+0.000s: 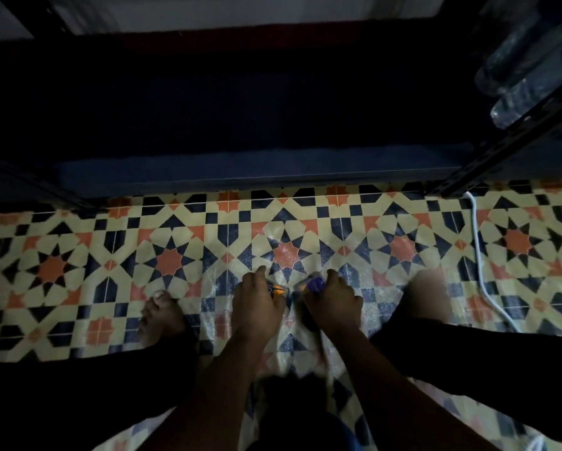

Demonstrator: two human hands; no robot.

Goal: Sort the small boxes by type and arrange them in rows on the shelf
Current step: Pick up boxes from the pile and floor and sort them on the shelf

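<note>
Both hands are low over a clear plastic bag (309, 346) lying on the patterned floor. My left hand (256, 304) grips a small box with orange and dark markings (278, 290), mostly hidden under the fingers. My right hand (333, 305) grips a small purple box (317, 283) at its fingertips. The two hands sit side by side, nearly touching. The dark blue shelf (256, 170) stands just ahead, and its lower level is too dark to see into.
A white cable (479, 255) runs across the floor tiles (168, 258) at the right, beside the shelf's perforated metal post (507, 138). Clear plastic bottles (527, 76) lie on the upper right shelf. My bare feet (162, 314) flank the bag.
</note>
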